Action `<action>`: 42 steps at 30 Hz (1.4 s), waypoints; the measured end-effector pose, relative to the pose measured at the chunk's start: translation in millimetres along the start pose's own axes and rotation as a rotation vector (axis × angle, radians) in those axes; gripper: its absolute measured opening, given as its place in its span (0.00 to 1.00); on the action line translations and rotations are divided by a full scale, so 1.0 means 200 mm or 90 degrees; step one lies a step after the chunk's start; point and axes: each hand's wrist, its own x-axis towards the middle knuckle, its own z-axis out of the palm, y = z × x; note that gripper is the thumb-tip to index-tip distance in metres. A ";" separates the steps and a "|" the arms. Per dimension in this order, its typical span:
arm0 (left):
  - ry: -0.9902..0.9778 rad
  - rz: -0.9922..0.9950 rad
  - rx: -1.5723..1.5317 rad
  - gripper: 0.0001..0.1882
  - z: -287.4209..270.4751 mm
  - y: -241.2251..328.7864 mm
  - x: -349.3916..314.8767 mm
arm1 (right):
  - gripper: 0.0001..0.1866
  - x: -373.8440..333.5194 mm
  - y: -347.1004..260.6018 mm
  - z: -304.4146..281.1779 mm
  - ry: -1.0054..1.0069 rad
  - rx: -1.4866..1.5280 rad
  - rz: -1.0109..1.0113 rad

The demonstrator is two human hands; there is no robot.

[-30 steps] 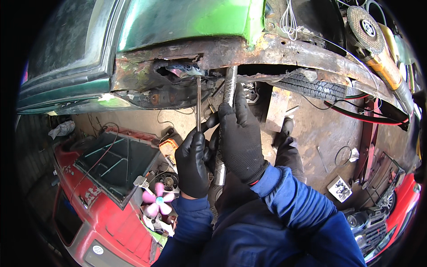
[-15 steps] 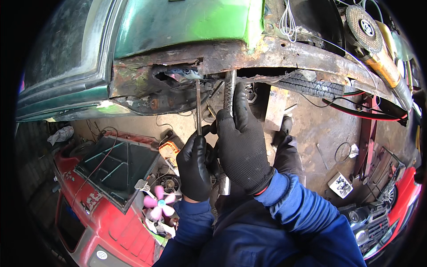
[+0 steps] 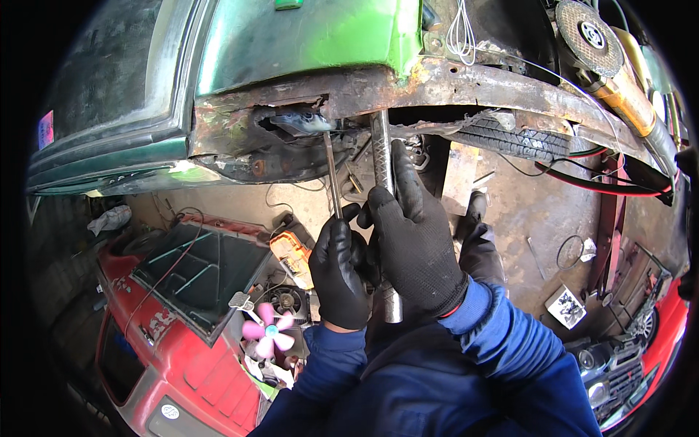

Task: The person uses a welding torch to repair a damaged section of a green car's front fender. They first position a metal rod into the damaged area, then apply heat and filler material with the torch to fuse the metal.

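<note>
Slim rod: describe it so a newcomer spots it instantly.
Start at the green car along the top, then drop to its rusty edge. Just below, the rod runs up from the left grip. It's far thinner than the patterned bar in the right grip.

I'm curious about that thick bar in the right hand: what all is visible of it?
The thick bar is straight, silver-grey and looks metal, with a crosshatched texture on its upper stretch and a smooth, shiny lower end. The black-gloved right hand wraps its middle, hiding that part. It runs nearly straight up the picture, its upper end at the lower edge of the rusty sill; whether it touches there is unclear.
</note>
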 end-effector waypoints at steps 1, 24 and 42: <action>0.011 0.010 -0.029 0.21 0.01 0.00 -0.03 | 0.35 -0.02 0.01 -0.02 0.014 -0.036 -0.035; -0.046 0.016 -0.074 0.24 -0.08 0.02 0.10 | 0.37 -0.07 0.01 -0.09 -0.088 0.194 -0.007; -0.019 0.128 0.119 0.21 -0.11 -0.08 0.20 | 0.38 0.05 0.16 0.13 -0.038 0.244 -0.023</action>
